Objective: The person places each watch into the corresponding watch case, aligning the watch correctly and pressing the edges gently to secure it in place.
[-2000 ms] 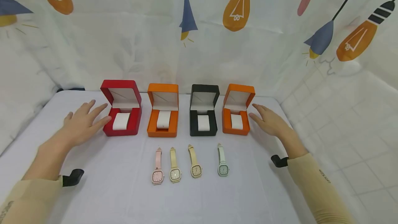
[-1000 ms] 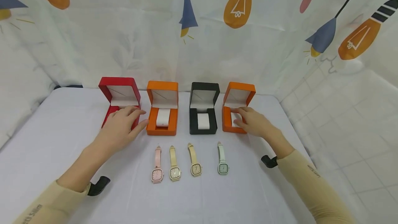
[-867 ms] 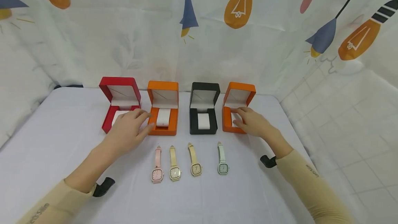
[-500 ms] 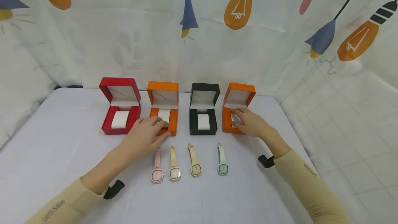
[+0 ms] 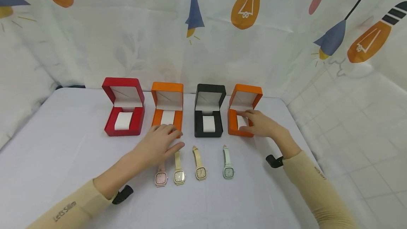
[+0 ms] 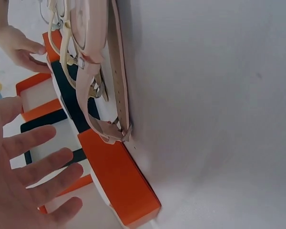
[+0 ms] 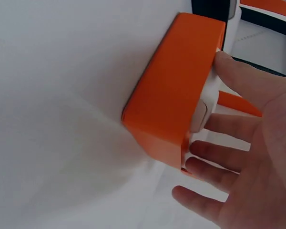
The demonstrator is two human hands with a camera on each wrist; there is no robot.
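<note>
My left hand (image 5: 159, 143) hovers with spread fingers in front of the left orange watch box (image 5: 176, 116), above the strap ends of the pink watch (image 5: 161, 178) and a cream watch (image 5: 179, 176). In the left wrist view its fingers (image 6: 45, 164) are apart and hold nothing. My right hand (image 5: 263, 124) reaches into the right orange watch box (image 5: 233, 122), thumb and fingers on either side of its white cushion (image 7: 209, 93). Fingertips appear to touch the cushion. Another cream watch (image 5: 201, 173) and a mint green watch (image 5: 228, 172) lie to the right.
An open red watch box (image 5: 137, 121) stands at the left, and a black one (image 5: 217, 121) between the orange boxes. Both have white cushions inside. All stand on a white-covered table (image 5: 248, 200) before a patterned cloth backdrop (image 5: 152, 45).
My left hand has moved from beside the red box rightward, over the left orange box, and towards the watches. My right hand came in from the right to the orange box's cushion and stayed there.
</note>
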